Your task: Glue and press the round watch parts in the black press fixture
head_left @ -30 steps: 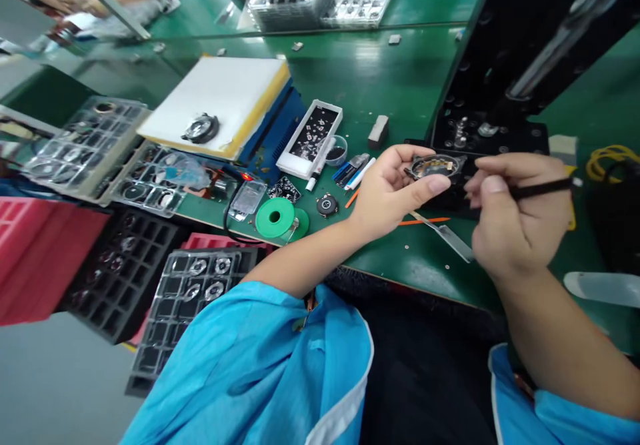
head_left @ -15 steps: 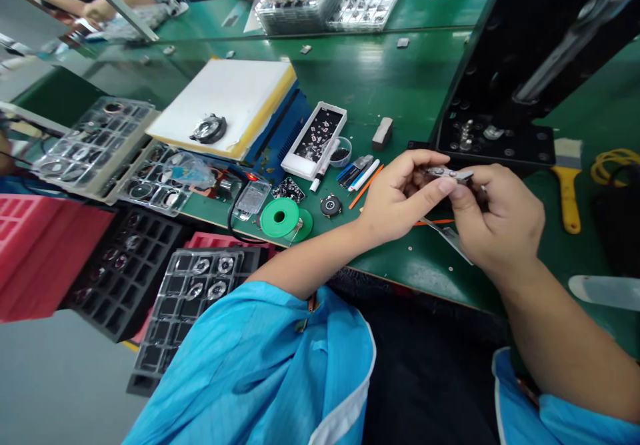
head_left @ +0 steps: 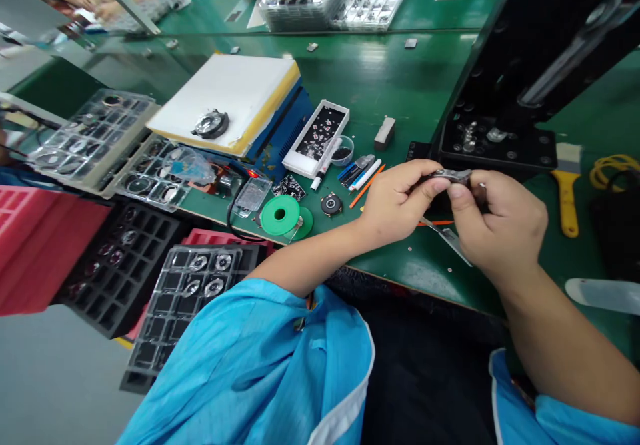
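Both hands pinch a small dark metal watch case (head_left: 454, 175), seen nearly edge-on, between thumbs and fingers. My left hand (head_left: 400, 201) grips its left end. On the other end is my right hand (head_left: 503, 221), its thumb pressed beside the left thumb. The fingers cover much of the case. Metal tweezers (head_left: 447, 237) extend below the hands; whether the right hand touches them I cannot tell. An orange stick (head_left: 435, 223) lies behind them. Left of my left hand, a round black watch movement (head_left: 331, 204) rests on the green table (head_left: 395, 258).
A black press (head_left: 500, 145) stands behind my hands, a yellow-handled brush (head_left: 567, 198) to its right. Leftward are a green spool (head_left: 280, 215), a white parts box (head_left: 300, 163), pens (head_left: 364, 175) and a blue box (head_left: 285, 125) bearing another watch case (head_left: 211, 125). Co-workers' hands show across the table.
The watch case has tipped slightly in my fingers and looks flatter, and my left fingers have shifted a little. Both hands keep their hold. The camera view has moved slightly.
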A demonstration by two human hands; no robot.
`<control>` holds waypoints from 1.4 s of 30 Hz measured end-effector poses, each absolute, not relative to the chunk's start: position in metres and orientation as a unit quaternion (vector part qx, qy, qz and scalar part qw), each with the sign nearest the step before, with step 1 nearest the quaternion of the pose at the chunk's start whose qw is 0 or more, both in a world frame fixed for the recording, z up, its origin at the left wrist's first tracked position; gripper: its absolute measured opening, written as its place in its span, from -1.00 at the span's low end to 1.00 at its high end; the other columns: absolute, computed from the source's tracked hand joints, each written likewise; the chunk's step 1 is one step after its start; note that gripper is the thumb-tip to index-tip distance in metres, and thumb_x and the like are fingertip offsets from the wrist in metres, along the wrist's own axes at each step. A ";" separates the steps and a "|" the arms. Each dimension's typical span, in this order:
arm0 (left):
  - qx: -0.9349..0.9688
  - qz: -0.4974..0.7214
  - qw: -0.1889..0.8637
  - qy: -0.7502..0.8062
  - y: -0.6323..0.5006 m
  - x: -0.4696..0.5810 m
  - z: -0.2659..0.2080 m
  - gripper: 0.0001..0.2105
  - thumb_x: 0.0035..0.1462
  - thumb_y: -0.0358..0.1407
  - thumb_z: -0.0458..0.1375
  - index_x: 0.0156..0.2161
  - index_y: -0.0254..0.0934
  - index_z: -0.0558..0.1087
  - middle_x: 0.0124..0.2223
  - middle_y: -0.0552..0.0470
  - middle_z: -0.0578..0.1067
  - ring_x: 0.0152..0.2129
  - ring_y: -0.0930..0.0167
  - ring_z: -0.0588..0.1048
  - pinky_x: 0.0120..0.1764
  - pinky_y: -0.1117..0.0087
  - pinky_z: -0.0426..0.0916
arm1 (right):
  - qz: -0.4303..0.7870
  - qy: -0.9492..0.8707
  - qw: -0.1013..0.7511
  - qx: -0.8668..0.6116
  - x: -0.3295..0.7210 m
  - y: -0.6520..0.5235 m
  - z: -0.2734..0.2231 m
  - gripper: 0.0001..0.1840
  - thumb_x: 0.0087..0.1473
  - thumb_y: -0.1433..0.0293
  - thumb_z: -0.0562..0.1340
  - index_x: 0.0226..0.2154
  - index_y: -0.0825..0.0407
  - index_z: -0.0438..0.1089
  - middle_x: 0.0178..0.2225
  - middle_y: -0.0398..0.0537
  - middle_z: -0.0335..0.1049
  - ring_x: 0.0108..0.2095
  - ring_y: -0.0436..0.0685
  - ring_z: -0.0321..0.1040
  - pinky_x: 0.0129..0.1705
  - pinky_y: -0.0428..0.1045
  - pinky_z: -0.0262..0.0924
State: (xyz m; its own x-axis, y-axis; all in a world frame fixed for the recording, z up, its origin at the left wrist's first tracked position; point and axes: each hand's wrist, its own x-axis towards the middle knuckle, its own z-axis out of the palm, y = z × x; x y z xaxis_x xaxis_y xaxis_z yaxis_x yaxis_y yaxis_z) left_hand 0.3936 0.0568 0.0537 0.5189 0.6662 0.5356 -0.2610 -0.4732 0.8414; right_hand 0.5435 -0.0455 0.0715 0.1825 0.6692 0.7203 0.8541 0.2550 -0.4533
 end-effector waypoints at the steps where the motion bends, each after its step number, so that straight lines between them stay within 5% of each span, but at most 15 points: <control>1: 0.718 0.464 0.498 0.147 0.056 0.393 0.055 -0.62 0.48 0.08 0.28 -0.13 -0.22 0.62 -0.30 0.04 0.60 -0.38 0.40 0.56 -0.26 0.33 0.47 | -0.093 -0.632 0.478 -0.603 0.544 -0.045 0.071 -0.79 0.38 0.32 0.31 -0.34 -0.06 0.39 -0.49 -0.18 0.36 -0.46 0.08 0.32 -0.40 0.04 0.16; 8: 0.626 0.410 0.637 0.187 0.055 0.395 0.061 -0.50 0.27 0.20 0.44 -0.21 -0.24 0.54 -0.45 0.14 0.48 -0.62 0.52 0.44 -0.54 0.48 0.37 | -0.056 -0.605 0.506 -0.613 0.540 -0.042 0.068 -0.79 0.43 0.21 0.27 -0.19 -0.05 0.55 -0.43 -0.17 0.46 -0.47 0.05 0.30 -0.35 -0.02 0.31; 16: 0.528 0.381 0.734 0.195 0.058 0.399 0.062 -0.53 0.12 0.09 0.57 -0.25 -0.26 0.56 -0.49 0.16 0.49 -0.68 0.55 0.42 -0.60 0.55 0.34 | -0.003 -0.583 0.550 -0.598 0.537 -0.043 0.071 -0.85 0.36 0.34 0.30 -0.07 -0.04 0.58 -0.39 -0.21 0.48 -0.41 0.02 0.38 -0.31 -0.06 0.37; 29: 0.523 0.352 0.755 0.177 0.059 0.397 0.062 -0.72 0.11 -0.20 0.49 -0.17 -0.29 0.57 -0.46 0.16 0.52 -0.66 0.56 0.46 -0.55 0.58 0.37 | 0.055 -0.548 0.574 -0.606 0.538 -0.043 0.073 -0.87 0.32 0.39 0.30 -0.15 -0.01 0.59 -0.39 -0.22 0.47 -0.38 0.00 0.39 -0.29 -0.07 0.34; 42: 0.529 0.341 0.753 0.193 0.057 0.397 0.067 -0.60 0.12 -0.07 0.56 -0.18 -0.29 0.53 -0.43 0.17 0.50 -0.64 0.57 0.46 -0.56 0.57 0.38 | 0.094 -0.532 0.583 -0.607 0.539 -0.044 0.074 -0.91 0.33 0.38 0.31 -0.17 -0.03 0.58 -0.37 -0.22 0.44 -0.34 0.02 0.39 -0.23 -0.05 0.35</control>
